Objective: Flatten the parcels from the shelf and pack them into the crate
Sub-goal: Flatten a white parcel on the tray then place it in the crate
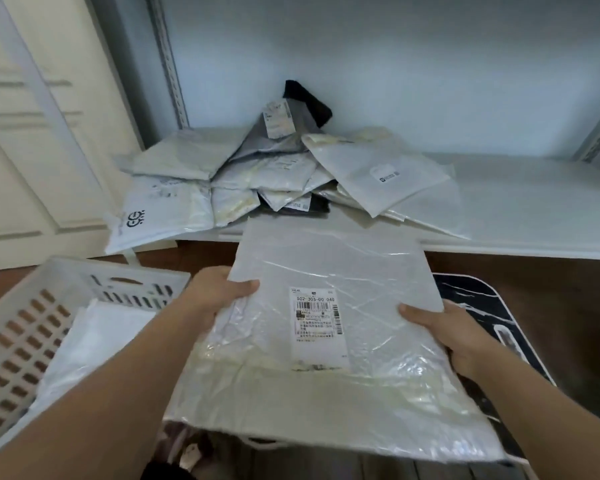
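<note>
A large flat grey-white plastic parcel with a barcode label is held in front of me, below the shelf edge. My left hand grips its left edge, thumb on top. My right hand grips its right edge the same way. Behind it, a heap of several white, grey and black mailer parcels lies on the white shelf. At the lower left stands the white slotted crate, with a white parcel lying inside it.
A dark marbled board with a white rim lies under the held parcel at the right. A cream panelled door stands at the left. Brown floor shows below the shelf. The shelf's right half is bare.
</note>
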Demonstrator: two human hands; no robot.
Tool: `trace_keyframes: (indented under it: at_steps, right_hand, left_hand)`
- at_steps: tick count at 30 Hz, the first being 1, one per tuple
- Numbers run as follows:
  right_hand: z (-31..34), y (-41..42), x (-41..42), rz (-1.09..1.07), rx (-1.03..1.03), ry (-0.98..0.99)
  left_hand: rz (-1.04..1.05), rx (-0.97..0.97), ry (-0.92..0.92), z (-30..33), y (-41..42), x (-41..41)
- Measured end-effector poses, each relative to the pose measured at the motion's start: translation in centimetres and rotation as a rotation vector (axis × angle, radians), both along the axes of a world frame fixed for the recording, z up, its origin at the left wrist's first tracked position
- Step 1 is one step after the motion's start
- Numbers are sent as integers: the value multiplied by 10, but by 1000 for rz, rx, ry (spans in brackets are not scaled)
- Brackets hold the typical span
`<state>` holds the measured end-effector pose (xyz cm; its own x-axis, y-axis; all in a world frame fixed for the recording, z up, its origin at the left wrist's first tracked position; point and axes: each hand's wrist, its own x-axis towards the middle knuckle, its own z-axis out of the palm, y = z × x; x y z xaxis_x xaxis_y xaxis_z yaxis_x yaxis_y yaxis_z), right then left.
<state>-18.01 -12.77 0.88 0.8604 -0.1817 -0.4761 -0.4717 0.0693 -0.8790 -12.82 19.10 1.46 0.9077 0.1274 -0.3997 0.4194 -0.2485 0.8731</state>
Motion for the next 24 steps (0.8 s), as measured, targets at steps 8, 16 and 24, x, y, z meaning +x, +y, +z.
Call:
trace_keyframes:
  at_steps: [8, 16, 24]
  right_hand:
    - [45, 163, 28, -54, 113, -291]
    - [11, 351, 16, 98, 175, -325]
    - [-52, 435, 6, 462, -133, -192]
  left_hand:
    - [461, 640, -144, 53, 162, -35]
    - [978, -440, 199, -22, 246, -101]
    - [1016, -621, 378, -119, 270, -134]
